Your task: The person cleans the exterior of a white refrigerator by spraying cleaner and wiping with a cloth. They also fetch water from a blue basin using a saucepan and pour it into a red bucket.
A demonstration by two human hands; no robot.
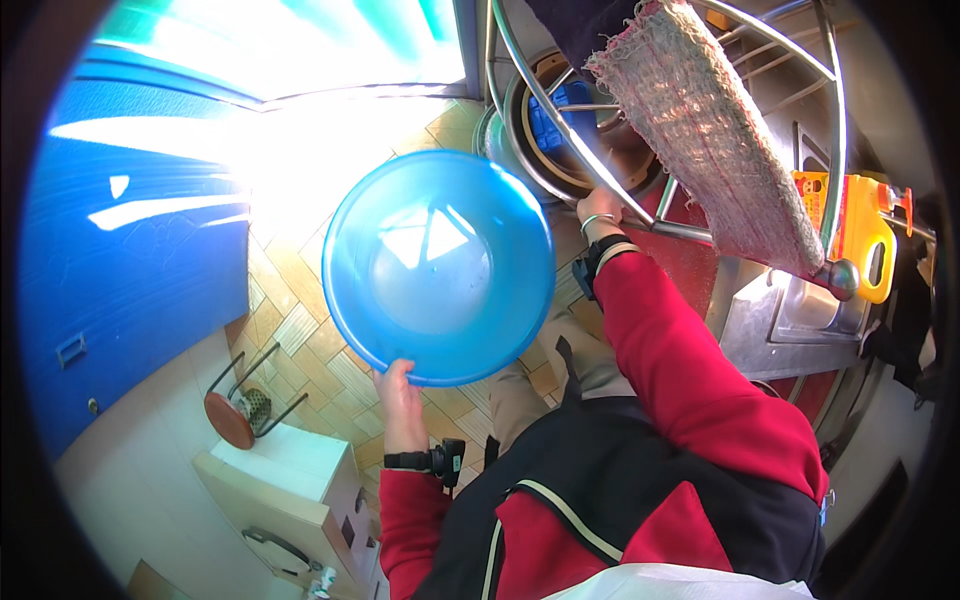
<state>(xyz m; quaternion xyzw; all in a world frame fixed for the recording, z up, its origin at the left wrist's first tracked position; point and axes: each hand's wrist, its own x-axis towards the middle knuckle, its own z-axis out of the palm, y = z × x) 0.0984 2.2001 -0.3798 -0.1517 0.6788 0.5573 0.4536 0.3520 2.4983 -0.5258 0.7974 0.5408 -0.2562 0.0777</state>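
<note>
A large round blue plastic basin (350, 250) hangs in front of me, its open top facing me and sunlight shining on its bottom. My left hand (402, 400) is closed on its near rim. My right hand (602, 207) reaches to the metal tube rack (683, 229), beside a round pot-like vessel (560, 178). Its fingers are mostly hidden there, so I cannot make out what they grip. Inside the vessel lies a blue object (560, 115). A worn, frayed cloth (705, 130) drapes over the rack.
A yellow jug (866, 240) stands by a metal sink (808, 308) on the right. At the left are a blue door (150, 240), a small stool with a reddish seat (230, 419) and a white cabinet (290, 465). The floor is tiled (300, 340).
</note>
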